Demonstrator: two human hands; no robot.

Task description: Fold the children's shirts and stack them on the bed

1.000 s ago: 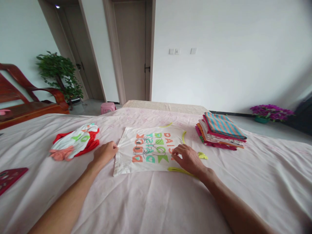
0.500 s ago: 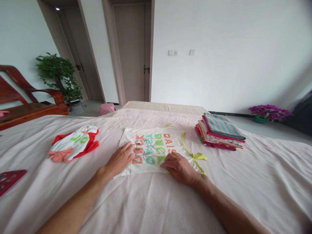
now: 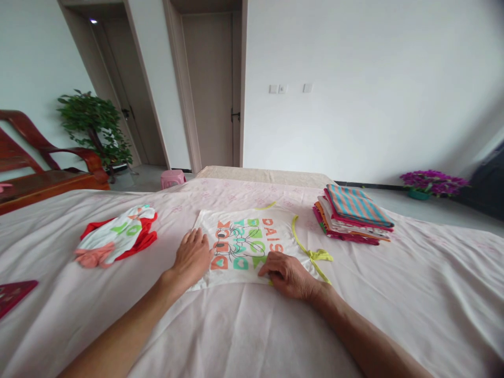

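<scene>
A white sleeveless child's top (image 3: 236, 265) with yellow trim, a yellow bow and coloured letters around a cartoon face lies spread on the bed. My left hand (image 3: 194, 252) rests flat across its left end, fingers stretched out. Over the near right part of the top, my right hand (image 3: 289, 274) has its fingers curled in, with the fingertips at the cloth by the near edge. The fold of cloth under those fingers is partly hidden by the hand.
A stack of folded clothes (image 3: 356, 212) with a striped piece on top stands right of the top. Crumpled red and white clothes (image 3: 122, 233) lie at the left, with a dark pink flat object (image 3: 16, 295) nearer. A pale pink sheet (image 3: 252, 336) covers the bed.
My left hand has slid from the printed area leftward to the top's left end. My right hand stays almost in place. The view has tilted up slightly.
</scene>
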